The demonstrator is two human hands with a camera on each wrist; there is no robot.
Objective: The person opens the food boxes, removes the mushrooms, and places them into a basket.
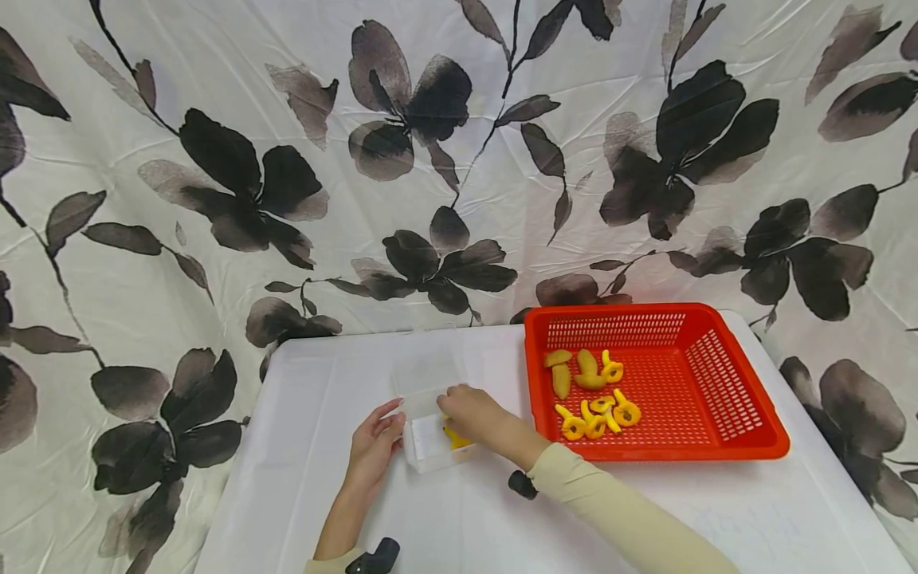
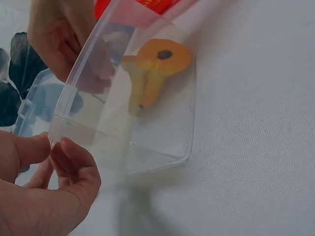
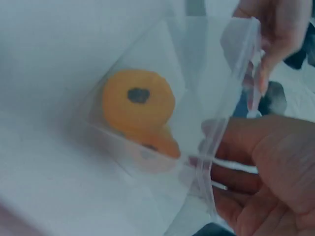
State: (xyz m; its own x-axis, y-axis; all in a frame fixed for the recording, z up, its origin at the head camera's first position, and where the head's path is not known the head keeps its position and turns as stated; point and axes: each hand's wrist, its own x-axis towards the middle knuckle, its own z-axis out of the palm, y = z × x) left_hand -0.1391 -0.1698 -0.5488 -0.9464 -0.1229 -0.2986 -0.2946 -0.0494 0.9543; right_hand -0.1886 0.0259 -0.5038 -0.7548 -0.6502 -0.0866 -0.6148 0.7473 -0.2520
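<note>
A clear plastic box [image 1: 430, 462] with its clear lid [image 1: 423, 371] raised at the back stands on the white table. Inside lies a yellow toy mushroom [image 2: 165, 59] with a dark spot on its cap, a second yellow shape right against it. My left hand [image 1: 376, 438] pinches the box's left rim between thumb and fingers [image 2: 81, 169]. Over the right side, my right hand [image 1: 476, 414] reaches in, its fingers loosely bent past the rim. Through the wall, its fingertips [image 3: 202, 142] show close to the mushroom, with nothing visible between them.
A red perforated basket [image 1: 717, 399] stands at the right, holding brown toy mushrooms [image 1: 559, 375] and several yellow ones [image 1: 594, 422]. A floral cloth [image 1: 402, 159] hangs behind the table [image 1: 323, 383]. Each wrist wears a small black camera.
</note>
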